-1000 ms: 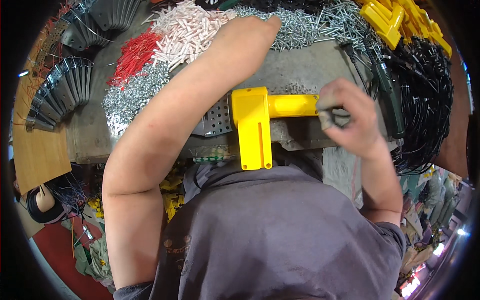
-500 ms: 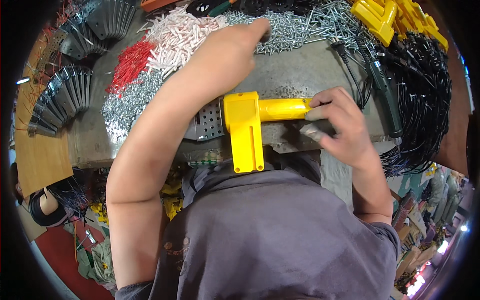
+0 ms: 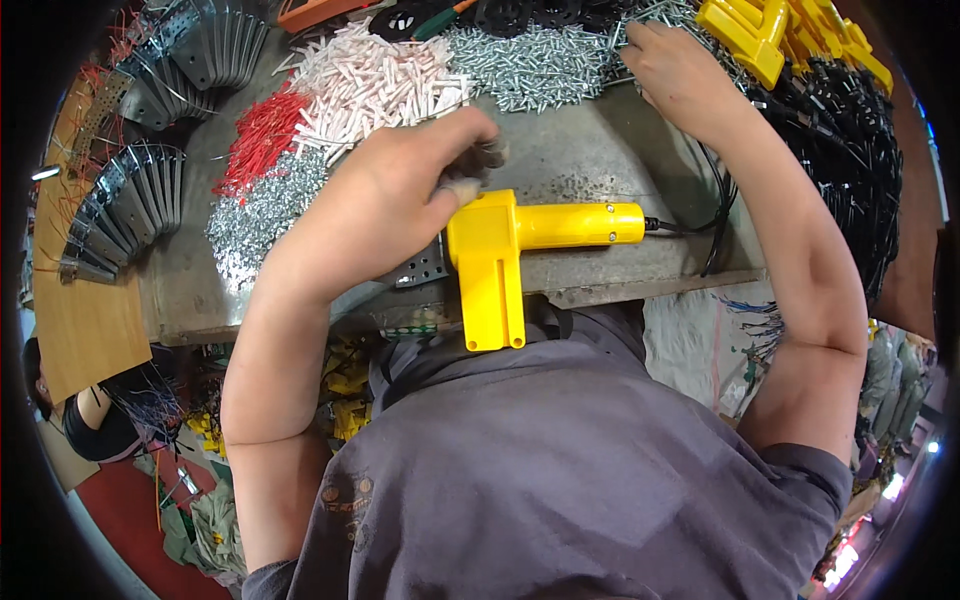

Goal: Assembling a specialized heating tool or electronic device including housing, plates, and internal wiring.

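A yellow plastic heat-gun-shaped housing (image 3: 485, 265) lies at the near edge of the bench, its handle (image 3: 580, 224) pointing right with a black cord out of its end. A perforated metal tube (image 3: 425, 268) sticks out on its left, partly under my left hand (image 3: 395, 190). That hand is curled above the housing, thumb beside its top edge; what its fingers hold, if anything, is hidden. My right hand (image 3: 680, 80) reaches to the far right, its bent fingertips at a pile of long screws (image 3: 655, 14). Whatever they pinch does not show.
Heaps of short screws (image 3: 535, 65), white sleeves (image 3: 375, 75), red pieces (image 3: 265, 130) and small metal parts (image 3: 260, 205) cover the far left. Fanned metal plates (image 3: 130, 205) stand at left. More yellow housings (image 3: 745, 40) and bundled black cords (image 3: 845, 170) lie right. Another person (image 3: 90, 415) sits lower left.
My left hand has come back from the short screws toward the housing. My right hand has left the handle and moved up to the long screws, its forearm now covering the green power screwdriver.
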`<action>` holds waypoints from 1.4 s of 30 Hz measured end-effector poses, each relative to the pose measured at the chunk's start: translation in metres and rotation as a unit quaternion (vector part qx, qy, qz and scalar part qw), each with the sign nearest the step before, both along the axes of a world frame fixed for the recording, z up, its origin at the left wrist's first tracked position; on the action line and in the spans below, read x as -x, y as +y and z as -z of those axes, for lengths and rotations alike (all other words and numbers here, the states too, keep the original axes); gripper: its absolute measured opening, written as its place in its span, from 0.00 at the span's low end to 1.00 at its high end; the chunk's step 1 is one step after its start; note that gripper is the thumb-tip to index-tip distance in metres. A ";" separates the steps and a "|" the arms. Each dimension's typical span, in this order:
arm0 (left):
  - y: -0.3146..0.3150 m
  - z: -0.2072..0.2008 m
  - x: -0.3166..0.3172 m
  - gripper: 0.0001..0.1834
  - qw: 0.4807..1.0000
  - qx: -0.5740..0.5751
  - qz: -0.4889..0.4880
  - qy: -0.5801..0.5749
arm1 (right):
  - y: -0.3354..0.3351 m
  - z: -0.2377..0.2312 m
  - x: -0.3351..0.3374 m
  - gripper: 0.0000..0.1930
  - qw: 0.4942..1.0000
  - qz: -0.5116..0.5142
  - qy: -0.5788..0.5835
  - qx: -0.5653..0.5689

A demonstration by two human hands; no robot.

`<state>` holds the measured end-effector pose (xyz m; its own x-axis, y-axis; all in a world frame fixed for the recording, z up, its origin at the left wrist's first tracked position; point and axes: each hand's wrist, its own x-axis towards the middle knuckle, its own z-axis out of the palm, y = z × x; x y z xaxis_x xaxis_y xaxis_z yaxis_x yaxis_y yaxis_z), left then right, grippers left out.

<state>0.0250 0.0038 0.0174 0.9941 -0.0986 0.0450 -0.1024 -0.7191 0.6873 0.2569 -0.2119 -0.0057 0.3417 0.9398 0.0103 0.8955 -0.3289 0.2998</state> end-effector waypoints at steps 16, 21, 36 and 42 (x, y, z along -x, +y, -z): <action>-0.006 0.004 -0.012 0.19 0.976 0.188 -0.062 -0.090 | 0.004 -0.032 -0.002 0.10 0.957 -0.057 0.208 -0.193; -0.044 -0.023 -0.050 0.22 0.908 0.381 -0.136 -0.107 | 0.008 -0.044 0.044 0.09 0.864 -0.014 0.431 -0.262; -0.039 -0.011 -0.079 0.28 0.997 -0.057 -0.022 -0.053 | -0.031 -0.036 -0.010 0.10 0.854 0.103 0.408 -0.308; -0.025 0.011 -0.066 0.28 0.990 0.138 0.026 0.020 | -0.067 0.006 -0.003 0.16 0.993 0.094 -0.004 -0.067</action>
